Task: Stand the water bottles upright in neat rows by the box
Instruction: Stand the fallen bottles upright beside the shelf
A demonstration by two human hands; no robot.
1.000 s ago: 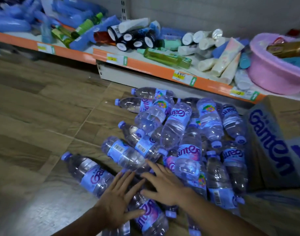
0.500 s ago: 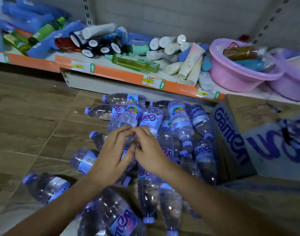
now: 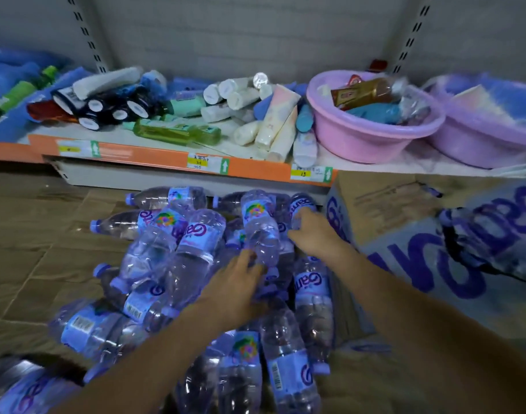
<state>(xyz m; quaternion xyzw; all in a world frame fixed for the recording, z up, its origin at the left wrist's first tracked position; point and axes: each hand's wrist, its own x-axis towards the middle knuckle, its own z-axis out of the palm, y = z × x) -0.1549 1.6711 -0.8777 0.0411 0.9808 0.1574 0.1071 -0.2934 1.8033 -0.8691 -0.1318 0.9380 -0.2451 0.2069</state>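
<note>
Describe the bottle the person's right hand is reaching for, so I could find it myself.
Start at the brown cardboard box with purple lettering on the right. In the heap of clear plastic water bottles lying beside it, look to the far corner nearest the orange-edged shelf. There the right hand touches a clear bottle with a blue label; it alone lies right against the box, farthest back.

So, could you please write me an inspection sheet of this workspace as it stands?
Surface: wood-look floor, bottles heaped on it.
Job's things: water bottles lie piled on their sides, none seen upright; cardboard box just right of the pile.
Clutter: tubes and pink basin on the low shelf.
Grippers: left hand reaches into the pile; right hand touches a far bottle; grips unclear.
Cables: nothing seen.
Surroundings: grey shelving back wall.
</note>
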